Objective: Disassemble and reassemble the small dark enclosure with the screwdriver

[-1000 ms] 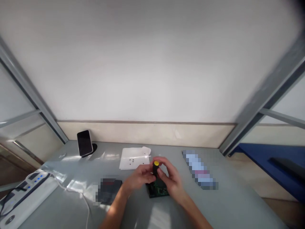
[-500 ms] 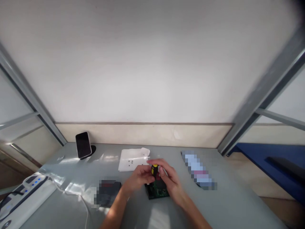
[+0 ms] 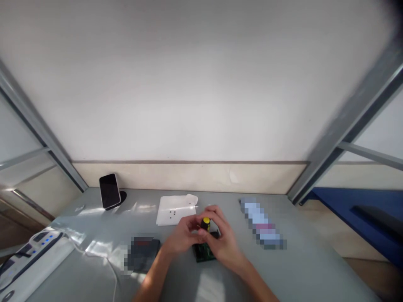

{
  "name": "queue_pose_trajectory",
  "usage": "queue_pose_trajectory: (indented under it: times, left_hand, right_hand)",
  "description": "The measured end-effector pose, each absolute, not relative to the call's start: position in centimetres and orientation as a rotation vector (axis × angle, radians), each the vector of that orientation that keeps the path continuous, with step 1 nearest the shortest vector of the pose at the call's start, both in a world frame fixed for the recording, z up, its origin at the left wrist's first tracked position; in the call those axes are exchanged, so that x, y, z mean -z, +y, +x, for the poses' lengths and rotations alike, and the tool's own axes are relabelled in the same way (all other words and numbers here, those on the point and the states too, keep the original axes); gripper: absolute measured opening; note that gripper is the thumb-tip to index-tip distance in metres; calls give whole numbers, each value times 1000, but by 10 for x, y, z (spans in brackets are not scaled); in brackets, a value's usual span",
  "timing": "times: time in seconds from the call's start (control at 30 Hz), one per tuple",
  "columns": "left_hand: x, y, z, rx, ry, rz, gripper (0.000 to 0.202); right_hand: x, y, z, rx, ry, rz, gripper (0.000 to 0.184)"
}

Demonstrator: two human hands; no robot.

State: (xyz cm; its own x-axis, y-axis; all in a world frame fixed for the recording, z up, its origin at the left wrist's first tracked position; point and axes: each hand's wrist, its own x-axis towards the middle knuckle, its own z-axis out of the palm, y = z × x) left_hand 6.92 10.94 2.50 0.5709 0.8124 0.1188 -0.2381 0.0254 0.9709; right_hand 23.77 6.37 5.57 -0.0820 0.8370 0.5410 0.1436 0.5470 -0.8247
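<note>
A stubby black-and-yellow screwdriver (image 3: pixel 205 224) stands nearly upright over a green circuit board (image 3: pixel 203 253), its tip hidden behind my fingers. My right hand (image 3: pixel 224 240) curls around the handle from the right, thumb in front and fingers behind. From the left, my left hand (image 3: pixel 184 235) is closed with its fingertips pinched at the handle's lower part. Both hands cover much of the board, which lies flat on the grey table. Just behind them, a white sheet of paper (image 3: pixel 165 209) carries several tiny dark pieces that look like screws.
Left of the hands lies a dark, partly blurred-out box (image 3: pixel 145 256). A phone-like device (image 3: pixel 110 191) leans on a stand at the back left. A power strip (image 3: pixel 44 260) with a white cable fills the left edge. A pixelated flat object (image 3: pixel 262 224) lies to the right.
My right hand has closed further around the screwdriver, and its fingers have shifted. The handle has tipped so its yellow top faces me more. My left hand has stayed nearly in place.
</note>
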Motion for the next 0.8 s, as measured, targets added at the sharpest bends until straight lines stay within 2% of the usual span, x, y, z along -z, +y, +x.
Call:
queue_pose_trajectory:
  times: [0.2, 0.37, 0.5, 0.67, 0.8]
  left_hand:
    - [-27, 111, 65, -807, 535, 1348, 54]
    - [-23, 111, 69, -866, 582, 1344, 52]
    - [-19, 112, 69, -927, 595, 1298, 59]
    - [-32, 111, 59, -1122, 666, 1311, 36]
    - [-38, 113, 56, -1069, 788, 1485, 23]
  right_hand:
    - [-59, 63, 242, -758, -1591, -850, 27]
    - [-60, 63, 237, -687, -1572, -891, 18]
    - [-55, 65, 236, -713, -1542, -906, 26]
    - [-51, 68, 245, -772, -1423, -849, 24]
    - [-52, 70, 247, -758, -1361, -844, 23]
